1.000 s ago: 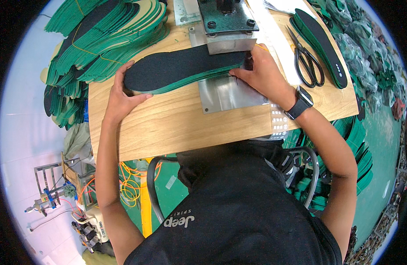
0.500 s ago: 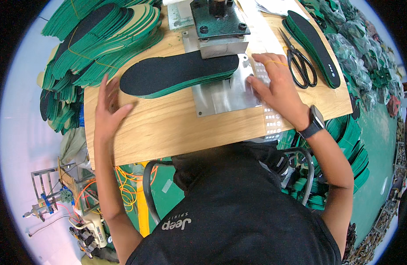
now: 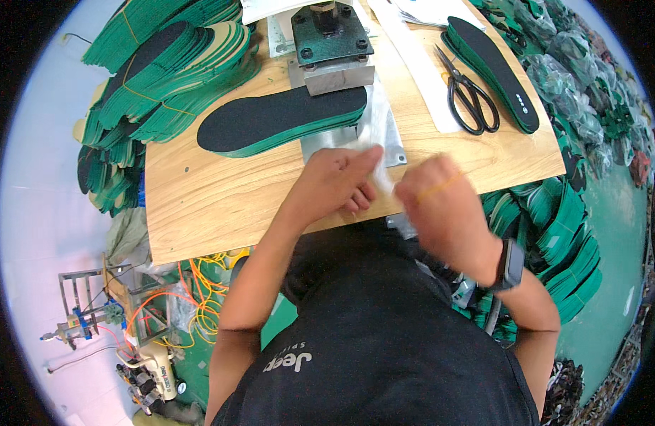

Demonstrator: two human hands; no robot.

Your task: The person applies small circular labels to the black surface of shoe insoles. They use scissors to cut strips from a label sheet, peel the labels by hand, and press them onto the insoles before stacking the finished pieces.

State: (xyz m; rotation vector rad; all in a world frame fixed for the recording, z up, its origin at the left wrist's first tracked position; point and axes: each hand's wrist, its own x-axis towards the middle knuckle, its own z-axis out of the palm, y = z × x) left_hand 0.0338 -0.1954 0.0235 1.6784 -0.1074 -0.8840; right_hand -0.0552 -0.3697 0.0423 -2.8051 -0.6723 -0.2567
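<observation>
The insole stack [image 3: 260, 122], black on top with green edges, lay on the table [image 3: 214, 206] ahead and to the left of the left grip [image 3: 333, 183], apart from it. Its nearer-to-grip end sat beneath the metal block [image 3: 339, 77] and over the metal plate [image 3: 392, 142], presumably so that the plate backed it under the block. A translucent strip [image 3: 383, 174], blurred, ran between the two grips. The left grip was half closed, thumb beside curled fingers at the strip; the right grip [image 3: 442, 206] was loosely curled, fingertips toward the strip's near end. Blur left it impossible to tell whether either pinched it. Beyond the right grip lay scissors [image 3: 471, 103], handles toward it, probably for easy reach.
</observation>
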